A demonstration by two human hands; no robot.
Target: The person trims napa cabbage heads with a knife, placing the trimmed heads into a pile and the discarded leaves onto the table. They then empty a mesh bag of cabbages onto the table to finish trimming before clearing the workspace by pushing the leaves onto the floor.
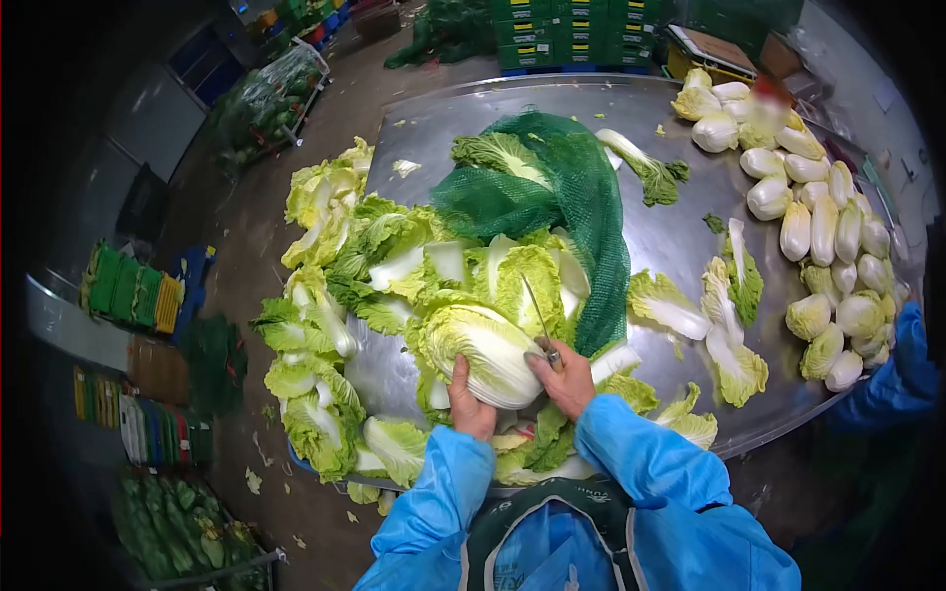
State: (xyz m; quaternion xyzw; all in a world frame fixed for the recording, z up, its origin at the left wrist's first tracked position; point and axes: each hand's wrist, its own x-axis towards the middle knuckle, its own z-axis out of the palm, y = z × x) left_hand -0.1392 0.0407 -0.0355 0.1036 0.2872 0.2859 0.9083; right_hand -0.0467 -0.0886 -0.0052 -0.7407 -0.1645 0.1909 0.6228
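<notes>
A pale green napa cabbage [480, 353] lies on its side in front of me, its white base toward the right. My left hand [471, 399] grips its near side, thumb up along the leaves. In my right hand [562, 379] is a thin-bladed knife [537, 307], the blade pointing up and away, close to the cabbage's right end. My right thumb rests at that end. Loose outer cabbage leaves [394, 261] are heaped around and beyond the cabbage. A green mesh bag [596, 212] drapes over the table just behind, with a leafy piece [503, 158] on it.
Trimmed cabbages [823, 227] are piled along the right of the metal table [670, 231]. Stray leaves [734, 360] lie between. More leaves [310, 414] hang over the left edge. Another person's blue sleeve [897, 369] is at far right. Green crates [576, 34] stand behind.
</notes>
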